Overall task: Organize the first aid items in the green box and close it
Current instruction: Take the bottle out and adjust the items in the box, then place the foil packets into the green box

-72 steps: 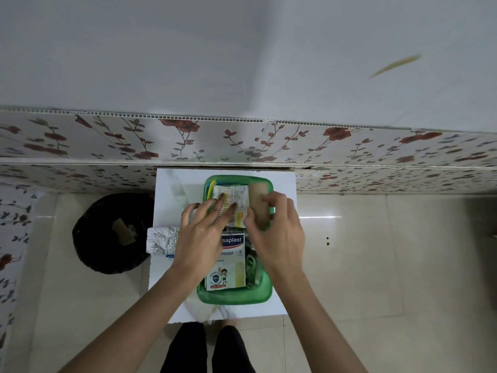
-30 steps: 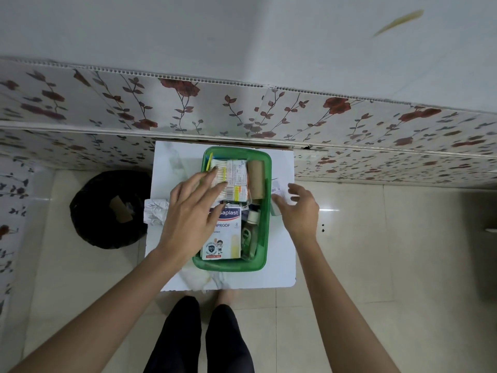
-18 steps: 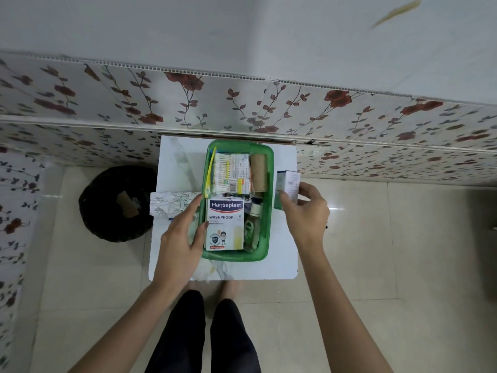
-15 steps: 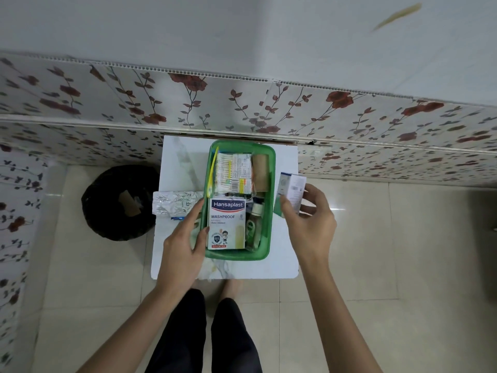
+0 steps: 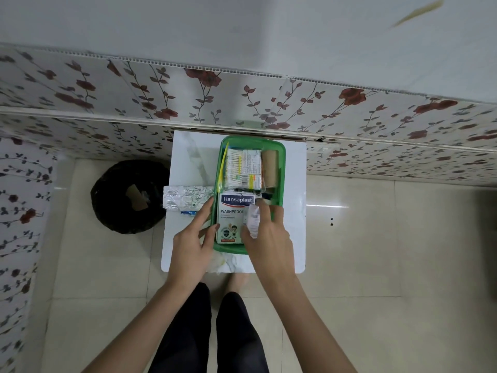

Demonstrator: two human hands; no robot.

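The green box (image 5: 281, 168) sits open on a small white table (image 5: 188, 162). Inside lie a pack of cotton buds (image 5: 243, 168), a brown bandage roll (image 5: 269, 168), a yellow-green stick (image 5: 222, 168) along the left wall, and a Hansaplast plaster box (image 5: 231, 214). My right hand (image 5: 269, 235) is over the box's near right part, shut on a small white carton (image 5: 253, 220). My left hand (image 5: 195, 240) rests against the box's near left wall, fingers spread, holding nothing. No lid is visible.
A foil blister strip (image 5: 185, 196) lies on the table left of the box. A black bin (image 5: 126, 196) stands on the tiled floor to the left. A flowered wall panel (image 5: 242, 103) runs behind the table. My legs (image 5: 209, 332) are below the table's near edge.
My right hand picked up the small white carton from the table right of the box and carried it left, over the box's near right part. My left hand slid down to the box's left wall.
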